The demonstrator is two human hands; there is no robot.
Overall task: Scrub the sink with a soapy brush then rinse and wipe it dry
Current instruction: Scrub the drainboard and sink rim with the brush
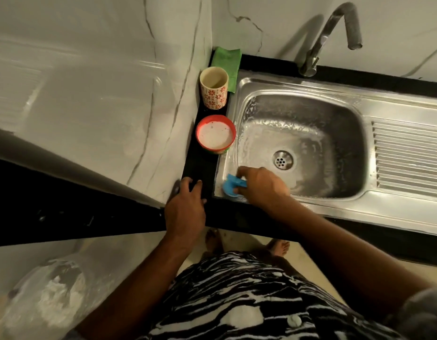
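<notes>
hands at a steel kitchen sink, seen from above. left hand (185,207) rests on the dark surface (200,175) just left of the sink, fingers loosely spread and holding nothing. right hand (261,185) has its fingers curled round a blue brush (231,186), which is pressed on the sink (335,212) rim at the near left corner. suds streak the basin walls, so scrubbing looks partly done; rinsing and drying seem not yet begun.

possible trouble, as a judgement: the red bowl (198,141) of milky soap water sits right at the sink's left edge, near the brush, and a wide stroke could knock it over. the wet plastic brush may slip from the grip. soap left in the corners would streak once wiped.

further back on the same dark strip stand a flowered cup (213,94) and a folded green cloth (226,60) in the corner. pale veined marble wall (90,94) fills the left and back. a curved metal tap (335,28) rises behind the basin, with no running water visible. a ribbed draining board (408,155) lies to the right.
</notes>
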